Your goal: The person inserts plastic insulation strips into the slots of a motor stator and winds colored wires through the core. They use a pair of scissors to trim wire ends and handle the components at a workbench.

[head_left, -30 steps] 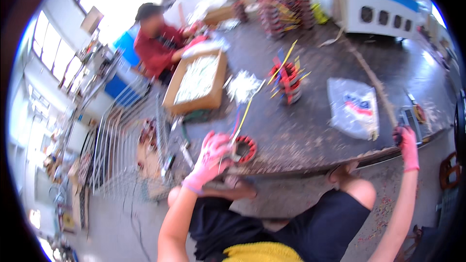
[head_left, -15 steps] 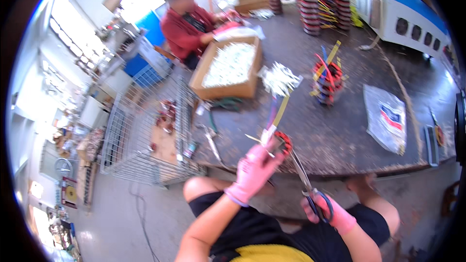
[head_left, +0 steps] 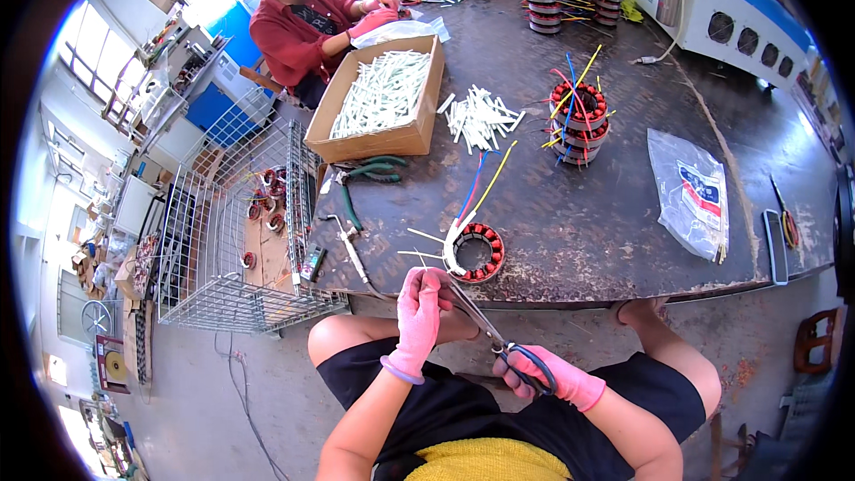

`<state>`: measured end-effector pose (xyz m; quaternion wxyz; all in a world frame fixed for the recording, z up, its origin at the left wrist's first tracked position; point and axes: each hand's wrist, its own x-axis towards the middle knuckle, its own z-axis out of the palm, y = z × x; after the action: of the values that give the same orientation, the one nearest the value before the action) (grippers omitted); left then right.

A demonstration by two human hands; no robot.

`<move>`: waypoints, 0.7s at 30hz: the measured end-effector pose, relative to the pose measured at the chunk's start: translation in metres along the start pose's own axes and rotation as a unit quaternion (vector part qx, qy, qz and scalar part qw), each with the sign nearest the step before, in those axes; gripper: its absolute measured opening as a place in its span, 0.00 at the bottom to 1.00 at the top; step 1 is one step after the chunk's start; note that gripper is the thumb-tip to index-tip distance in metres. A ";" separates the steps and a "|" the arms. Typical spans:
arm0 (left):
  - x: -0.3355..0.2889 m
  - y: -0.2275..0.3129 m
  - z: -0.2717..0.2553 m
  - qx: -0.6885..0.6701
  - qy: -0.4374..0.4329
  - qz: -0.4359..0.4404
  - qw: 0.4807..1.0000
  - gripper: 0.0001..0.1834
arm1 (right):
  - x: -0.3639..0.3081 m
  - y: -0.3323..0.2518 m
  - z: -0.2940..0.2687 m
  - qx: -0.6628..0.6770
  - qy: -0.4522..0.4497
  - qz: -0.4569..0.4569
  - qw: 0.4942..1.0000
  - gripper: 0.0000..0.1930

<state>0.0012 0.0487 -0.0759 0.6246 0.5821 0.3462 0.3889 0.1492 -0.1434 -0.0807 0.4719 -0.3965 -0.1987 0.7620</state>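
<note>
A stator coil ring [head_left: 495, 269] with red windings lies at the near table edge. White sleeves and blue, red and yellow wires rise from its left side, and thin pale ends stick out leftward. Just below it is my left hand [head_left: 417, 316] in a pink glove, its fingertips pinched together; what they hold, if anything, is too small to name. My right hand [head_left: 548, 376], also gloved in pink, grips dark-handled scissors [head_left: 479, 316]. Their blades point up and left, with the tips beside my left fingers.
Beyond lie a pile of white sleeves [head_left: 481, 118], a cardboard box [head_left: 383, 144] full of them, and stacked stators [head_left: 577, 138]. Pliers [head_left: 378, 169] and a soldering iron [head_left: 352, 249] are at left, above a wire cage [head_left: 240, 298]. A plastic bag [head_left: 690, 196] lies right. A co-worker [head_left: 298, 27] sits opposite.
My left hand has come away from the stator, which now rests on the table. The scissors have moved from the stator to my left fingertips. The view has shifted a little.
</note>
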 end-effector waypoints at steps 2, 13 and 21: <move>0.000 -0.002 0.000 -0.022 0.003 0.003 1.000 0.17 | -0.004 0.000 0.002 -0.005 0.003 0.006 1.000 0.30; 0.003 0.009 -0.002 -0.051 -0.004 -0.060 0.997 0.17 | 0.018 -0.013 0.010 0.069 0.041 0.010 0.997 0.22; 0.002 0.010 -0.001 -0.049 -0.006 -0.053 0.997 0.16 | 0.020 -0.014 0.020 -0.008 0.098 0.012 0.995 0.24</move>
<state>-0.0002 0.0510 -0.0665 0.6742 0.5337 0.3538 0.3681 0.1363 -0.1173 -0.0673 0.4768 -0.4754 -0.1533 0.7233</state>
